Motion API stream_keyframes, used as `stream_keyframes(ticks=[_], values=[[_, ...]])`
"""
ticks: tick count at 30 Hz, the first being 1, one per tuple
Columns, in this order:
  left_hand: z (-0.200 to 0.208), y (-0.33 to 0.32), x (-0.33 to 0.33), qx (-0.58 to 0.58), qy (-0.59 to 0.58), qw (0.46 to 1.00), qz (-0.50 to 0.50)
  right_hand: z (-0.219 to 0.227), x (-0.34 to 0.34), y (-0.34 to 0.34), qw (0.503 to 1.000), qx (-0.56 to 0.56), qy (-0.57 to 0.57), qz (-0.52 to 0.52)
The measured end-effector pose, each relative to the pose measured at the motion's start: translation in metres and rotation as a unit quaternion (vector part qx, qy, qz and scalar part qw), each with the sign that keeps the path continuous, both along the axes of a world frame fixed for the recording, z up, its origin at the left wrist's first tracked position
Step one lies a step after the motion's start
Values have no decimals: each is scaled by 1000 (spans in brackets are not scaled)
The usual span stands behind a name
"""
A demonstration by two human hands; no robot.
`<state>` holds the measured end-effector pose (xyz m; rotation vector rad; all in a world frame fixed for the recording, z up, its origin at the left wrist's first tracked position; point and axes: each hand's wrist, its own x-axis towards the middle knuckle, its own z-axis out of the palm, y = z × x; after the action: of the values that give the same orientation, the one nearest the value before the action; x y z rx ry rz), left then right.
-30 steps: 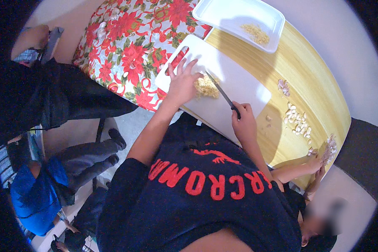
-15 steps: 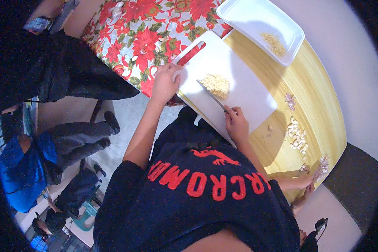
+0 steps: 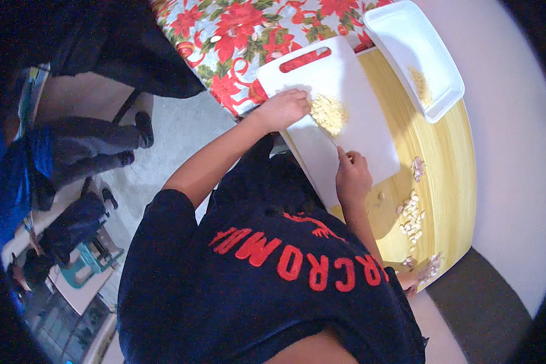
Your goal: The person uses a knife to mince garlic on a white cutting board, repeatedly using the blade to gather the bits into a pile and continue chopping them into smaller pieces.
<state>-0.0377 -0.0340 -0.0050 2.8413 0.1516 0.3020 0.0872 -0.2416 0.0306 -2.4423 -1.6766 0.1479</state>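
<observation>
My left hand (image 3: 284, 109) rests on a white cutting board (image 3: 370, 145), fingertips against a small pile of chopped pale-yellow garlic (image 3: 329, 113). My right hand (image 3: 353, 177) sits at the board's near edge, shut on a knife (image 3: 333, 141) whose thin blade points up toward the pile. The board has a red-edged handle slot at its far end. My dark shirt with red print fills the lower middle of the view.
The board lies on a yellow table (image 3: 449, 158), partly over a red floral tablecloth (image 3: 236, 30). A white tray (image 3: 400, 36) with a little chopped garlic sits beyond. Peeled cloves (image 3: 411, 219) and skins lie at right. Other people sit at left (image 3: 54, 158).
My left hand went from the board's left edge back to the chopped pile. My right hand kept the knife, its blade now angled at the pile. The view swung.
</observation>
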Motion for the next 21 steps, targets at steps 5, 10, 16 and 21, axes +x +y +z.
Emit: stream_keyframes(ticks=[5, 10, 16, 21], values=[[-3, 17, -11, 60, -3, 996, 71, -2, 0, 25, 998, 48, -3, 48], [2, 1, 2, 42, -18, 997, 54, -18, 16, 13, 996, 82, 28, 28], [-7, -2, 4, 57, -59, 995, 54, 7, 28, 21, 996, 60, -21, 67], [-8, 5, -4, 24, -20, 994, 100, 2, 26, 29, 996, 66, -19, 64]])
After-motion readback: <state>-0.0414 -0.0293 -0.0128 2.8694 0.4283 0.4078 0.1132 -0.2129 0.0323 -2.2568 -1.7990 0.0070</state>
